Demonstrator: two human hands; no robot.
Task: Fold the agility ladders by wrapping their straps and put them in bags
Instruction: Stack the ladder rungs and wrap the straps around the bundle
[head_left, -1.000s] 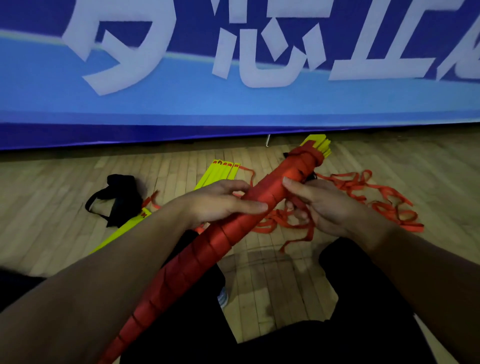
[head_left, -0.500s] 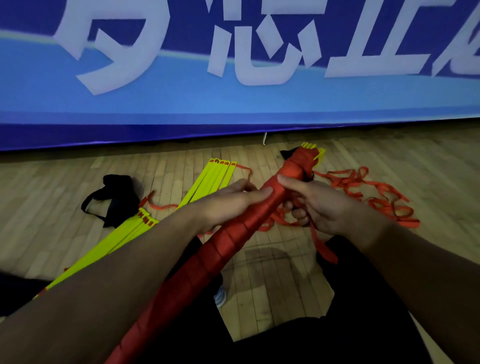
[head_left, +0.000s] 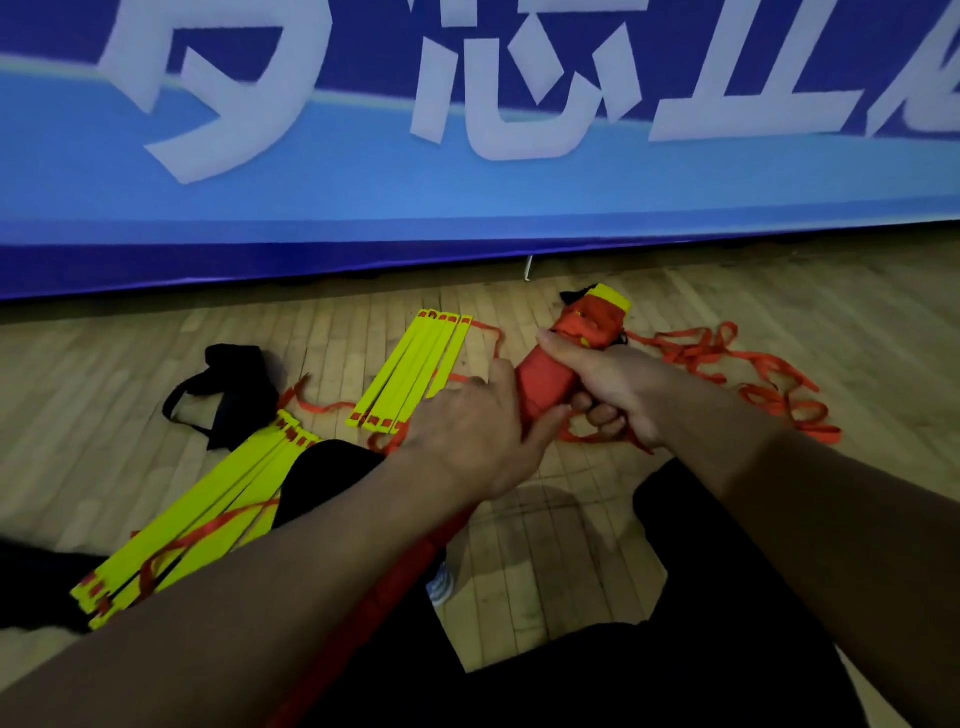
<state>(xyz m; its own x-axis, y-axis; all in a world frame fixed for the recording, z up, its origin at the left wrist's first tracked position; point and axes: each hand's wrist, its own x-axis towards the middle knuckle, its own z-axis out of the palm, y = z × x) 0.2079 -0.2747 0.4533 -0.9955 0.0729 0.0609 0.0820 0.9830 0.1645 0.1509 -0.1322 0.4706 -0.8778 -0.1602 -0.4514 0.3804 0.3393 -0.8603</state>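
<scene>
1. Nearest, the person's dark-trousered legs spread across the wooden floor, with a bit of a pale shoe showing between them.
2. Both forearms reach forward, and the left one hides most of the lower length of the wrapped ladder bundle (a long roll bound in red strap).
3. The left hand is curled round the bundle from the left side; the right hand grips it just beyond, thumb laid over the top and fingers curled under, with some loose red strap caught among them.
4. The bundle slants up and away, its yellow rung ends poking out at the far tip.
5. To the left, on the floor, lie two fans of flat yellow rungs (still unwrapped), threaded with red strap; one fan is partly covered by the left knee.
6. A black bag sits beside them, well left of the hands.
7. The loose strap trails in a tangle to the right.
8. Farthest, a blue banner with large white characters closes off the floor.
</scene>
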